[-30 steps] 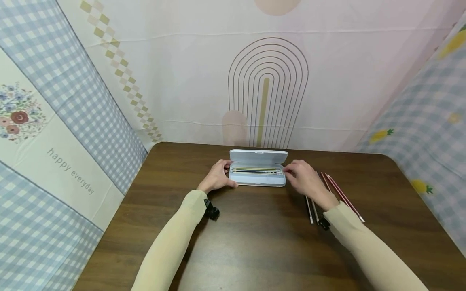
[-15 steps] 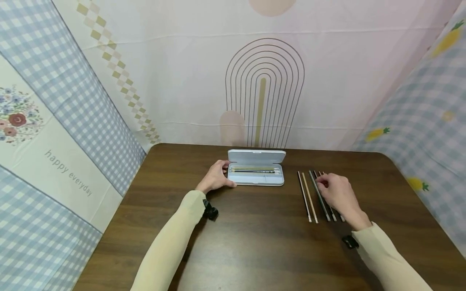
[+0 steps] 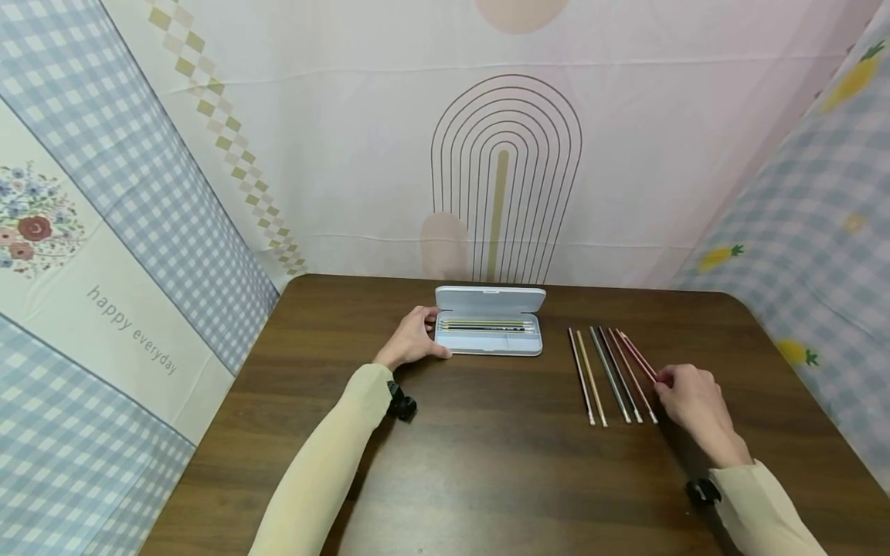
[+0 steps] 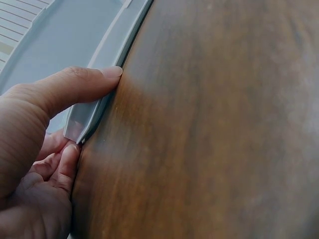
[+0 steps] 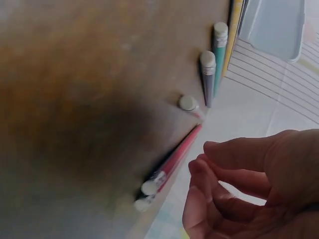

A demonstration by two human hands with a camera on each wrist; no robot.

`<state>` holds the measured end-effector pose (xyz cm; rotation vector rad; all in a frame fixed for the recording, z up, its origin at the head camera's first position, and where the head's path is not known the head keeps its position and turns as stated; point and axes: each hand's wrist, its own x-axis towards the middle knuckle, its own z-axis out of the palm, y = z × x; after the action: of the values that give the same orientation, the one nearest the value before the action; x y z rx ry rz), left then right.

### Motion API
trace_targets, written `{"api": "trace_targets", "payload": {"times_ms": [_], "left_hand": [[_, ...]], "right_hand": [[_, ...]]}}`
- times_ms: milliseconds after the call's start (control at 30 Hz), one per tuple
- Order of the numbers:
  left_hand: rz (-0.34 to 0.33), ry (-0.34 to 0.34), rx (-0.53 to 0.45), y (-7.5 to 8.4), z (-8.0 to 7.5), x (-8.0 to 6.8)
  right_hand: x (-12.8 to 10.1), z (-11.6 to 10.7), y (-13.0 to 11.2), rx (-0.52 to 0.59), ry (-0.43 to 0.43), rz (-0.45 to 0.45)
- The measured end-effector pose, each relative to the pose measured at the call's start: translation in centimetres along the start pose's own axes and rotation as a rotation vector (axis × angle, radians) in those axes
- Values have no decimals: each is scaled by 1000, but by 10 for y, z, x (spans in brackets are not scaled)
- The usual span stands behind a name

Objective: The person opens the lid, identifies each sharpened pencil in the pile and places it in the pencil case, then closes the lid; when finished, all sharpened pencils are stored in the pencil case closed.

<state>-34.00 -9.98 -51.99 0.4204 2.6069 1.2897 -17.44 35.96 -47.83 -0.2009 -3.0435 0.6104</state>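
A pale blue pencil case lies with its lid raised, several pencils inside. My left hand grips its left end; in the left wrist view the thumb lies along the case's edge, with other fingers curled at its corner. My right hand is over the near ends of two red pencils, hiding them in the head view. In the right wrist view its fingers are loosely bent beside the red pencils, thumb and index tips close together, nothing visible between them.
Several more pencils lie in a loose row left of the right hand, including a yellow pencil and a green pencil, white erasers toward me. They rest on the brown wooden table, which meets a patterned cloth wall at its back.
My right hand has gone from the case's right end over the pencil row to the red pencils at far right. The left hand stays on the case.
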Motion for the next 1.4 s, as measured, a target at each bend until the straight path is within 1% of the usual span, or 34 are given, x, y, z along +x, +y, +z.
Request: {"api": "trace_targets", "payload": {"times_ms": [200,567,700,1033,1167,1400], "left_hand": [[0,-1,-1,-1,0,1],[2,-9,-12,1,-1,0],[-1,-12,-19,1,-1,0],[-2,0,-11,2,0,-1],[-1,-5,-16,3,-1,-2],[1,-6,-18,2,0,-2]], "right_hand": [[-1,2,8,-9,-6,23],[1,1,16,-10,12,13],[3,0,17,-8,-15,19],[7,1,19,-5,-86,72],[7,0,21,-2,-98,68],[6,-2,21,58,-125,52]]}}
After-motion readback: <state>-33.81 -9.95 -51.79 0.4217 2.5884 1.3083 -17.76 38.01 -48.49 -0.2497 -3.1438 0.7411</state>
